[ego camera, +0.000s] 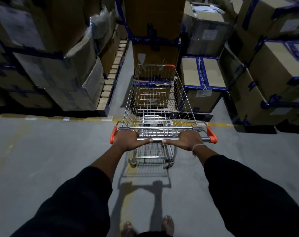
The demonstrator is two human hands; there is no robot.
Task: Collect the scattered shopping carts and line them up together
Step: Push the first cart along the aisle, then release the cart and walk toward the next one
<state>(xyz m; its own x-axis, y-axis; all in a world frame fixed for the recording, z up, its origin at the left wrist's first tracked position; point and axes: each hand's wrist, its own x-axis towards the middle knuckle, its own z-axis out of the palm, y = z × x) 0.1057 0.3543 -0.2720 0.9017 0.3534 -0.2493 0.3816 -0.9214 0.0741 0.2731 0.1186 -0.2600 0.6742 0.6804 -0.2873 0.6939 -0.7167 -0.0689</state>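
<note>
Item: shopping cart (155, 106), wire basket, chrome, orange corner caps. One unit in view; no other carts visible in the frame.

Location: centre of the frame, standing on the grey floor (42, 151), its front end close to a tall stack of cartons (155, 31) at upper centre. More cartons fill the upper left and upper right. A yellow floor line (87, 119) runs across the frame under the basket.

Orientation: long axis runs from lower centre to upper centre of the frame. Handle bar (157, 139) is at the near end, lying crosswise; the narrow front points away, toward the upper-centre stack. Upright on its wheels.

Hands: left hand (126, 140) grasps the handle bar near its left orange cap, fingers curled over the top. Right hand (188, 140) grasps the bar right of middle, likewise wrapped round it. Both thumbs lie along the bar toward its middle.

Step in hand (judged): collecting one cart, steering it by the handle; lining up not yet done.

Next move calls for: turning the cart away from the stack ahead, since little room remains in front, then wheeling it toward wherever the other carts stand, which cannot be told from here.
</note>
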